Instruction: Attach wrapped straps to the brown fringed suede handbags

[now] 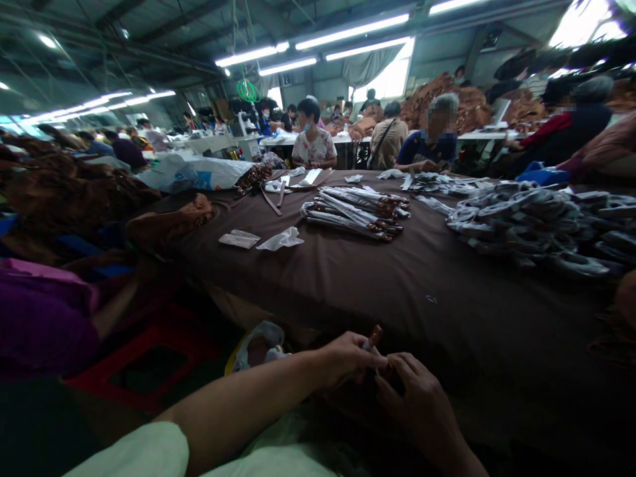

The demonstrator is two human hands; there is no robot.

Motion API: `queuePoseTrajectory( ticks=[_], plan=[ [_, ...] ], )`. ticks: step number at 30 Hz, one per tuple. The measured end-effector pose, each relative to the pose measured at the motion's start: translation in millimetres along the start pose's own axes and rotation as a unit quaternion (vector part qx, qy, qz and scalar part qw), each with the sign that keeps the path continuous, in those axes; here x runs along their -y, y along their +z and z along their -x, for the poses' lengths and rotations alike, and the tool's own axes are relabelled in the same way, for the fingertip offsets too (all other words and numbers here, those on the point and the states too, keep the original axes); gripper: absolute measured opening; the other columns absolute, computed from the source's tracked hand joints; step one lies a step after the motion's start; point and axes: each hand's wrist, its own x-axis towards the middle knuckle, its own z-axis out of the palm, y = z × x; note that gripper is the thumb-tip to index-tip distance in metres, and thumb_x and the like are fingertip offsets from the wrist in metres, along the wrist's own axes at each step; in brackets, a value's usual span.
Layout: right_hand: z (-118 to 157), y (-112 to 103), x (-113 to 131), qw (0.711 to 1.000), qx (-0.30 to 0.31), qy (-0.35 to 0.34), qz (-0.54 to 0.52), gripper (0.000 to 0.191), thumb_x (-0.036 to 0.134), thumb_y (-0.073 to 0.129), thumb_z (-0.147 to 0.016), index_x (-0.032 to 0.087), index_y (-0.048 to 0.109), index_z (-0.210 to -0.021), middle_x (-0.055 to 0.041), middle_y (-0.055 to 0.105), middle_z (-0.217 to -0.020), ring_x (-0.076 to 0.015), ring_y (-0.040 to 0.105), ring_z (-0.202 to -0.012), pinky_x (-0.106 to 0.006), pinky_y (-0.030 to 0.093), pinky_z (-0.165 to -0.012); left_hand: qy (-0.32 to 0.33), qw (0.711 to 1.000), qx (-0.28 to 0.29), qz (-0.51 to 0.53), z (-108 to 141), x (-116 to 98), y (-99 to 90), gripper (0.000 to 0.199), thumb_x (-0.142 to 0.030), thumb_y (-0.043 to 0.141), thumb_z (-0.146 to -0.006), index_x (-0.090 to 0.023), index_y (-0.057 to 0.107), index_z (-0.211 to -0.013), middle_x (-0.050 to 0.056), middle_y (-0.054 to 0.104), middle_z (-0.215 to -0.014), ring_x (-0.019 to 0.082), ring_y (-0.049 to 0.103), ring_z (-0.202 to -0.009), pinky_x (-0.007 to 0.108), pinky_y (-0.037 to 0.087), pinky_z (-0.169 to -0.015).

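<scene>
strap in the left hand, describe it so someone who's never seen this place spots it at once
From the dark table, look down to its near edge, where the left hand and right hand are close together. The strap pokes up from the left hand, brown end on top, pale part below. Unlike the stack of wrapped straps on the table, it is held.

No text, brand or number can be read here. Far ahead of the left hand [354,356], and to its left side, there lies a big white bag [218,169] with a blue print on it; this print is too small and blurred to tell whether it has letters.
</scene>
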Motion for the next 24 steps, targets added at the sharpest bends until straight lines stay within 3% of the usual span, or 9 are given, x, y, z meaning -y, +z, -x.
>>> queuePoseTrajectory(
  ticks=[4, 13, 17, 20, 24],
  plan=[
    [0.6, -4.0, -2.2, 0.998, 0.011, 0.040, -0.038, 0.013, 0.029, 0.052, -0.090, 0.022, 0.058, -0.100, -0.0059, 0.063, -0.098, -0.0201, 0.063, -0.085, -0.032, 0.050, -0.074, -0.078, 0.994, 0.020, 0.076, 0.3, -4.6, 0.0, 0.042, -0.049, 0.076, -0.059, -0.014, 0.063, -0.079, -0.002, 0.059, -0.072, 0.004, 0.041, -0.042, 0.023, 0.032, -0.042],
    [1.6, -6.2, -0.2, 0.995, 0.049, 0.052, -0.075, 0.019, 0.031, 0.057, -0.087, 0.023, 0.059, -0.103, -0.0072, 0.063, -0.105, -0.0213, 0.062, -0.090, -0.033, 0.051, -0.077, -0.120, 0.988, 0.059, 0.077, 1.7, -4.8, -0.3, 0.034, -0.039, 0.079, -0.059, -0.014, 0.063, -0.075, -0.003, 0.055, -0.067, 0.004, 0.037, -0.044, 0.021, 0.032, -0.044],
    [2.0, -3.7, 2.9, 0.992, 0.069, 0.075, -0.073, 0.044, 0.034, 0.069, -0.075, 0.023, 0.054, -0.115, -0.0080, 0.061, -0.111, -0.0252, 0.061, -0.097, -0.038, 0.050, -0.081, -0.109, 0.993, 0.022, 0.031, -1.3, 1.0, 2.1, 0.035, -0.044, 0.074, -0.063, -0.012, 0.062, -0.070, -0.001, 0.056, -0.063, 0.006, 0.039, -0.042, 0.023, 0.031, -0.041],
    [1.8, -2.0, 4.5, 0.989, 0.096, 0.068, -0.089, 0.045, 0.027, 0.071, -0.070, 0.022, 0.056, -0.113, -0.0073, 0.063, -0.108, -0.0253, 0.061, -0.097, -0.037, 0.050, -0.082, -0.140, 0.989, -0.037, 0.016, -3.1, 4.7, 3.9, 0.034, -0.043, 0.073, -0.064, -0.013, 0.058, -0.065, -0.001, 0.054, -0.059, 0.007, 0.038, -0.038, 0.024, 0.030, -0.040],
    [0.7, -6.6, 6.8, 0.988, 0.119, 0.068, -0.077, 0.038, 0.027, 0.072, -0.068, 0.021, 0.061, -0.104, -0.0062, 0.065, -0.100, -0.0245, 0.063, -0.089, -0.035, 0.051, -0.078, -0.191, 0.981, 0.011, 0.024, -2.6, 2.4, 1.8, 0.036, -0.043, 0.076, -0.062, -0.014, 0.057, -0.065, -0.002, 0.053, -0.057, 0.005, 0.033, -0.035, 0.022, 0.026, -0.038]
  ],
)
